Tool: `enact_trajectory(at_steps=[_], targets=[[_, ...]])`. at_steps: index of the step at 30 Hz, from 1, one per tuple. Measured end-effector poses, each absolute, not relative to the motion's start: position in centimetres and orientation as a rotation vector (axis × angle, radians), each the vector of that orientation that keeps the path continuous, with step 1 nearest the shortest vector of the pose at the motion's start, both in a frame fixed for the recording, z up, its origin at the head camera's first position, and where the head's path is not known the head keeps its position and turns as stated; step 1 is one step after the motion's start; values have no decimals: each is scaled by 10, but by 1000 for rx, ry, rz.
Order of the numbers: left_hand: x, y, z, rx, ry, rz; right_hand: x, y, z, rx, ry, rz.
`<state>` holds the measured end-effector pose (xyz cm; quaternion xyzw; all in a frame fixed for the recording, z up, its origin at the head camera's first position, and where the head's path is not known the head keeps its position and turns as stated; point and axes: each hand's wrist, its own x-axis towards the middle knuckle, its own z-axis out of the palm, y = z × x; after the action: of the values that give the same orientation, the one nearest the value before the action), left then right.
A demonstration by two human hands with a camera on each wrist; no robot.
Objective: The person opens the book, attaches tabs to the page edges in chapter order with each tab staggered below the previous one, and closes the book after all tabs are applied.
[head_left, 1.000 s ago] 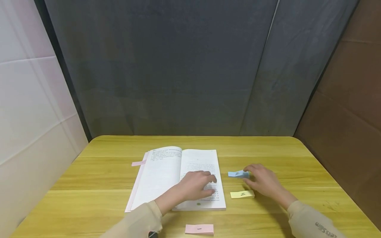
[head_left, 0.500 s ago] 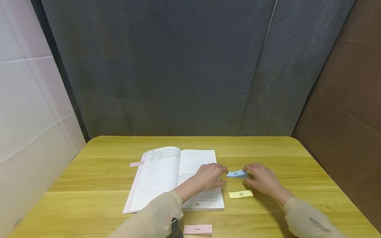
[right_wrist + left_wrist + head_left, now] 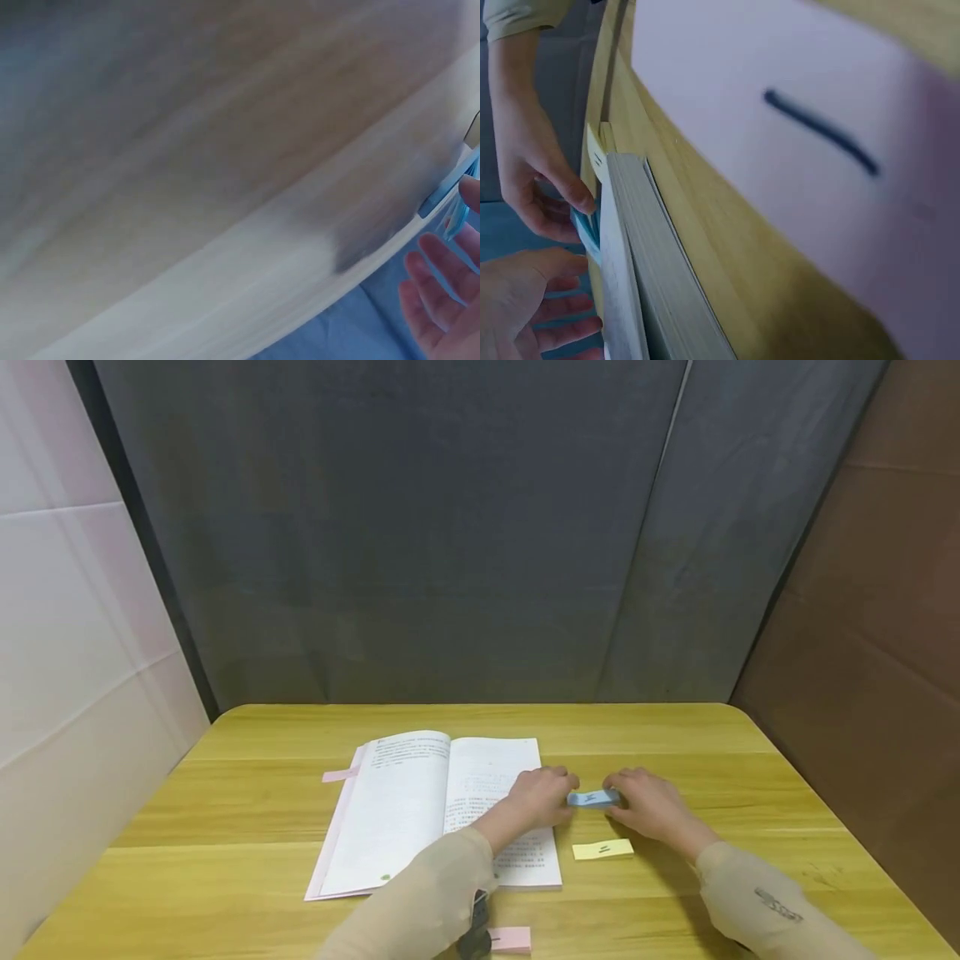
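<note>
A pad of blue sticky notes (image 3: 592, 798) with dark pen strokes lies between the two hands, right of the open book (image 3: 408, 814). My right hand (image 3: 651, 803) pinches its right end between thumb and fingers. In the right wrist view, one blue strip (image 3: 456, 219) stands away from the rest of the pad beside the fingers. My left hand (image 3: 542, 795) reaches over the right-hand page, fingertips right at the pad's left end. In the left wrist view, the left hand (image 3: 536, 304) has its fingers spread loosely, just short of the blue pad (image 3: 586, 236).
A yellow sticky-note pad (image 3: 603, 850) with two strokes lies in front of the blue one. Nearest the person is a pink pad (image 3: 512, 939), partly covered by the left wrist camera (image 3: 476, 931). A pink tab (image 3: 341, 774) sticks out from the book's left edge.
My left hand has moved right across the page to the blue pad's left end. The right hand has stayed at the pad's right end. The book and other pads have not moved.
</note>
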<state>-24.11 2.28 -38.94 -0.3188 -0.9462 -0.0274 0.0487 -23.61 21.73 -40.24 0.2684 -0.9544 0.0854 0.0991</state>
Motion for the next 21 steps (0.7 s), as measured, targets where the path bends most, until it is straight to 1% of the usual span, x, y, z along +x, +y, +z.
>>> enact_trajectory(at_steps=[11,21], targets=[[-253,34,-403,-887,-2952,128,-239,211,-403,825,-2845,218],[-253,38,-403,-889,-2913,210,-241,212,-404,841,-2855,234]])
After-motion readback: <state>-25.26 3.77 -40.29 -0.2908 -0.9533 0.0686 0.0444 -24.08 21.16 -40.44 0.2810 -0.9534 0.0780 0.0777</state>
